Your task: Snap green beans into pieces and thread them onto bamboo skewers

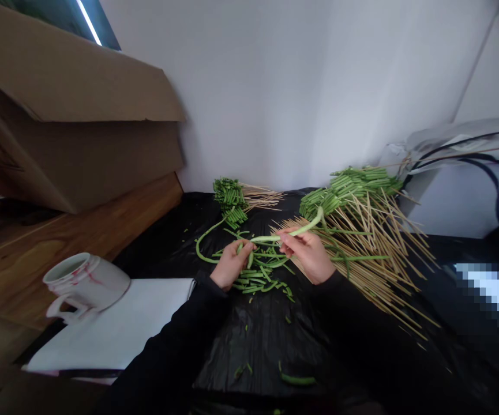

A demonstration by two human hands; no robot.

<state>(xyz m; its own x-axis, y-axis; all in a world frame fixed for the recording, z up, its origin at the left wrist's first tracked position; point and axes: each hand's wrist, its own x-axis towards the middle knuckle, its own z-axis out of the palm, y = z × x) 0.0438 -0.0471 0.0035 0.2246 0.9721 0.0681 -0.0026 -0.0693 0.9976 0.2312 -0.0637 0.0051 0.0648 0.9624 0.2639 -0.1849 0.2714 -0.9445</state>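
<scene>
A long pale green bean (266, 238) stretches between my two hands, its far end curling up past the right one. My left hand (231, 265) is closed on the bean's left part, with a short green piece by its thumb. My right hand (307, 252) pinches the bean farther along. Below and between them lie several cut bean pieces (255, 282) and longer loose beans. Just right of my right hand, many thin wooden skewers (370, 271) fan out. Bundles of skewered beans (353, 187) are stacked behind, and a smaller stack (231, 199) stands at back left.
Black plastic sheeting (232, 357) covers the work surface, with bean scraps on it. At left, a white mug (91, 282) sits on a white pad (145, 311). A cardboard box (115, 150) stands behind on wood. Plastic bags (457, 138) with black straps lie at right.
</scene>
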